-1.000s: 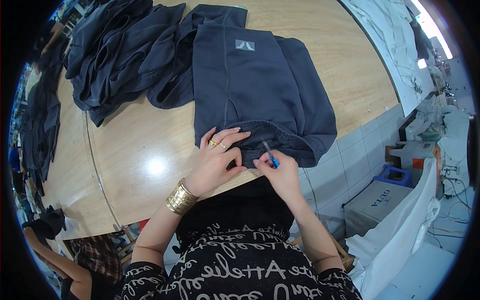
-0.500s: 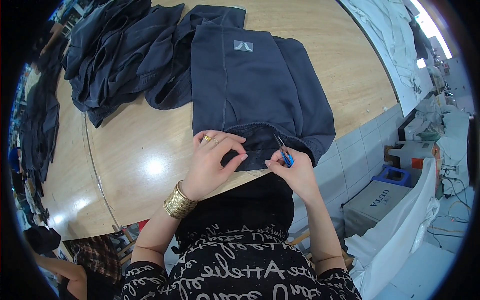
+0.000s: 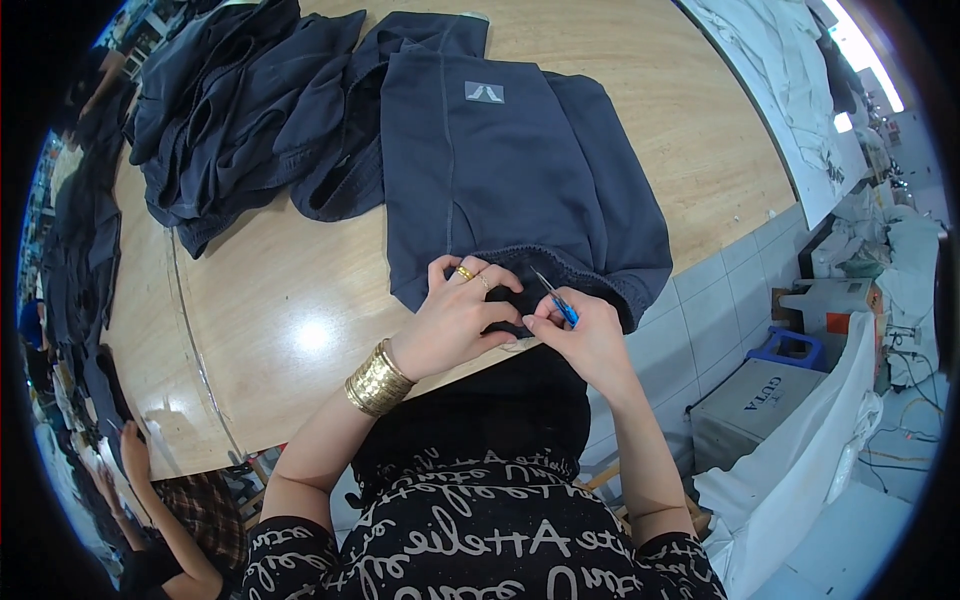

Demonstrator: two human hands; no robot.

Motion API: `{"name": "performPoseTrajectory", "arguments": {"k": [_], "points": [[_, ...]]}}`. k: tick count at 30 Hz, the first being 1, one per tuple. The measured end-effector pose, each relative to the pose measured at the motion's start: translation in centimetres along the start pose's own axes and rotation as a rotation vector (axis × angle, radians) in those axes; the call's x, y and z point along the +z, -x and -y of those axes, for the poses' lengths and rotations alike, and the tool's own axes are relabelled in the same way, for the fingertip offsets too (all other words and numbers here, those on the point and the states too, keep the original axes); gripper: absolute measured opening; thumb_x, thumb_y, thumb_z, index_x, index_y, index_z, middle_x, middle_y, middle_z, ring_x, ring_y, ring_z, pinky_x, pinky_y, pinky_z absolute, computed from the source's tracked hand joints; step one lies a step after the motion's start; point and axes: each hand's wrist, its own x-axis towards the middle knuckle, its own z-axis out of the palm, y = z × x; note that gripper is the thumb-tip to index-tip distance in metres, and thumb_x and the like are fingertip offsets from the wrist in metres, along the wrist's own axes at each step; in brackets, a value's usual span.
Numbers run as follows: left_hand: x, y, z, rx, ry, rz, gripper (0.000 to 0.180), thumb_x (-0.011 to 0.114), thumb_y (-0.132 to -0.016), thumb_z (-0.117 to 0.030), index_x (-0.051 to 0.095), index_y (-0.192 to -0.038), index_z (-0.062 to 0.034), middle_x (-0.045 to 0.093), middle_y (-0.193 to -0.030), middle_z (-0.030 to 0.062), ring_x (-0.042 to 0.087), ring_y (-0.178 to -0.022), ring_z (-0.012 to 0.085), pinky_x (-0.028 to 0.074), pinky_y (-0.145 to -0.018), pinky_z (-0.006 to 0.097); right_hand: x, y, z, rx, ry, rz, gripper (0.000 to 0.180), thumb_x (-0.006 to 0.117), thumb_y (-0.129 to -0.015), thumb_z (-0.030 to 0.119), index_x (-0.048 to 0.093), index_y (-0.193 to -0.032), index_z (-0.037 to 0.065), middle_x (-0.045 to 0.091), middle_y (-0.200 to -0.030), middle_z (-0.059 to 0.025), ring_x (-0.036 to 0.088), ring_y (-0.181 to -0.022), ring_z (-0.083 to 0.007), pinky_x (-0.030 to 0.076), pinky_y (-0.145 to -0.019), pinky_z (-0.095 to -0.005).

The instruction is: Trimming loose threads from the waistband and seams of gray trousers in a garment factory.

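Wooden table (image 3: 290, 370), head view: dark garment (image 3: 510, 170) at the near side. Left hand (image 3: 455, 318) rests, fingers bent, on its gathered edge (image 3: 575, 268), grip indeterminable; right hand (image 3: 590, 345) has fingers curled around blue-handled snips (image 3: 567, 311), blades over the garment.

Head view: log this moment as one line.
left hand: at gathered edge | right hand: holds blue-handled snips | dark garment: on wooden table | clothes pile: picture's upper left
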Motion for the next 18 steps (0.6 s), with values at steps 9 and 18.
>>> {"name": "performPoseTrajectory", "arguments": {"k": [9,18], "points": [[-1.5,-1.5,0.1,0.038,0.015,-0.065,0.006,0.075,-0.076,-0.021,0.070,-0.078,-0.0176,0.064,-0.089,-0.0088,0.053,-0.097,0.0132,0.026,-0.098,0.040,-0.7,0.8,-2.4,-0.216,0.089,-0.278,0.019,0.069,-0.084,0.017,0.064,-0.090,-0.001,0.064,-0.074,-0.0124,0.062,-0.065,-0.0239,0.047,-0.060,-0.0329],[-2.1,-2.7,1.8,-0.124,0.303,0.084,0.015,0.070,-0.084,-0.028,0.069,-0.079,-0.0133,0.057,-0.067,-0.0019,0.053,-0.079,0.0153,0.029,-0.100,0.041,-1.5,2.5,-1.7,-0.463,0.320,-0.233,0.025,0.070,-0.084,0.029,0.059,-0.094,0.008,0.060,-0.070,-0.0038,0.058,-0.062,-0.0200,0.041,-0.061,-0.0326]]}}
